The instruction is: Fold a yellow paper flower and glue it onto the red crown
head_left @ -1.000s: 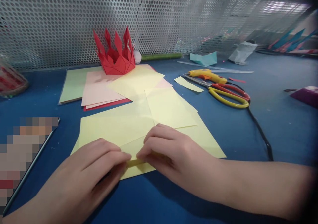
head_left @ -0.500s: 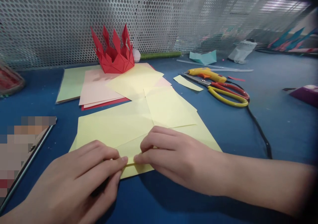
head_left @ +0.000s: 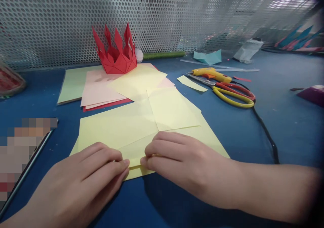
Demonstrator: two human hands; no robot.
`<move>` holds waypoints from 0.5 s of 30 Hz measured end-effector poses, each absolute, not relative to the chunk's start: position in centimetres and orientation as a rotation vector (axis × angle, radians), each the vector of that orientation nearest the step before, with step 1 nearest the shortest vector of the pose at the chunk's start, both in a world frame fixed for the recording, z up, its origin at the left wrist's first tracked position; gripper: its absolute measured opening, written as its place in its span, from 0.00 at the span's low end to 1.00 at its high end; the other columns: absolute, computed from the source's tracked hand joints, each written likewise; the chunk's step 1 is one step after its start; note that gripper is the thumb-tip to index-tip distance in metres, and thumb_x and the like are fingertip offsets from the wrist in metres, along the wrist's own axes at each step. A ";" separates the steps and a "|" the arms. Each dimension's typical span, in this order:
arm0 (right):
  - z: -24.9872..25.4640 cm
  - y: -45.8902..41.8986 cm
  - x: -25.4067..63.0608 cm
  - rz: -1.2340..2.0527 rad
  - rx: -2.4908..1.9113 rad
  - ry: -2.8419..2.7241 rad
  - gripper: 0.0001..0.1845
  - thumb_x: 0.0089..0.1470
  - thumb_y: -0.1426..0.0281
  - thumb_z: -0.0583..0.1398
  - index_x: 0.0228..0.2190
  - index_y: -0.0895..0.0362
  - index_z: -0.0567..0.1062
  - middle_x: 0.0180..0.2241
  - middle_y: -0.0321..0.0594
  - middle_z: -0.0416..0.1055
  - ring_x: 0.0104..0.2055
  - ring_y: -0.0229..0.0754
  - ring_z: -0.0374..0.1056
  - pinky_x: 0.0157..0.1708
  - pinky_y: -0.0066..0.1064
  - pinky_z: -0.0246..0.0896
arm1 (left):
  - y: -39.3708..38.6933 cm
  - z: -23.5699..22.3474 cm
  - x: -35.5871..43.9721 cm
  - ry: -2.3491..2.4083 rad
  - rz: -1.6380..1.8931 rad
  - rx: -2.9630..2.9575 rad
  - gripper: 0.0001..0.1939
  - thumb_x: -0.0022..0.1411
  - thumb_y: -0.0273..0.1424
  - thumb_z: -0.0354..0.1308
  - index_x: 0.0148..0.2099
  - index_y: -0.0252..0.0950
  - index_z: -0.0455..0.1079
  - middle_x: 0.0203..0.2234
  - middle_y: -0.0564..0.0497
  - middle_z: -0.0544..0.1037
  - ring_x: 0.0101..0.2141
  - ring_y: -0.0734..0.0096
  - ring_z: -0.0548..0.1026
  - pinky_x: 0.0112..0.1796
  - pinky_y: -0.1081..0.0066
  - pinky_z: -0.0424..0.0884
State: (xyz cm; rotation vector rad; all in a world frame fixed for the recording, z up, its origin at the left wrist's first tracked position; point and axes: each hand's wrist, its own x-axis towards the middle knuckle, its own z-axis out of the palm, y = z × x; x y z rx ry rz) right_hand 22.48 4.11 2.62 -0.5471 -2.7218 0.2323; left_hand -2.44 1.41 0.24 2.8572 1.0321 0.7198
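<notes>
A creased yellow sheet of paper (head_left: 111, 126) lies in front of me on the blue table, with more yellow paper beneath it. Its near edge is folded over in a narrow strip. My left hand (head_left: 86, 177) pinches that edge left of centre. A short way to the right, my right hand (head_left: 179, 160) presses the same fold between thumb and fingers. The stretch of fold between the two hands shows; the rest of it is under my fingers.
A red paper crown (head_left: 117, 57) stands on pink paper (head_left: 97, 89) beside green paper (head_left: 73, 83). To the right lie scissors (head_left: 235, 98), a yellow glue gun (head_left: 212, 74) with a black cord, and a purple object (head_left: 311, 94). A pixelated screen (head_left: 25, 157) sits at left.
My right hand has slid slightly right along the folded edge, widening the gap between the hands. My left hand keeps nearly the same place.
</notes>
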 end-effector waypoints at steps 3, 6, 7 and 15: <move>2.7 4.2 22.4 0.209 -0.508 -2.743 0.25 0.70 0.77 0.43 0.36 0.64 0.79 0.34 0.46 0.73 0.36 0.43 0.61 0.38 0.32 0.63 | 1.4 0.3 -2.2 1.058 0.748 2.775 0.05 0.70 0.26 0.54 0.42 0.41 0.69 0.34 0.56 0.76 0.34 0.73 0.75 0.35 0.71 0.70; 2.6 4.4 22.4 0.234 -0.509 -2.755 0.23 0.70 0.77 0.45 0.36 0.63 0.78 0.33 0.44 0.71 0.34 0.42 0.60 0.36 0.31 0.62 | 1.4 0.5 -2.1 0.999 0.783 2.805 0.05 0.71 0.26 0.54 0.43 0.41 0.69 0.34 0.57 0.77 0.35 0.74 0.74 0.38 0.74 0.70; 2.6 4.5 22.5 0.237 -0.513 -2.750 0.22 0.70 0.77 0.46 0.36 0.63 0.78 0.33 0.43 0.70 0.34 0.41 0.59 0.35 0.31 0.61 | 1.4 0.5 -2.2 0.967 0.796 2.847 0.06 0.72 0.26 0.52 0.44 0.40 0.69 0.34 0.57 0.77 0.35 0.75 0.74 0.39 0.74 0.70; 2.5 4.8 22.5 0.209 -0.413 -2.728 0.16 0.68 0.77 0.52 0.34 0.65 0.78 0.30 0.40 0.67 0.31 0.39 0.57 0.32 0.30 0.56 | 0.1 -1.1 -4.1 0.925 0.767 3.161 0.18 0.71 0.18 0.45 0.57 0.35 0.69 0.49 0.50 0.78 0.52 0.64 0.70 0.62 0.65 0.57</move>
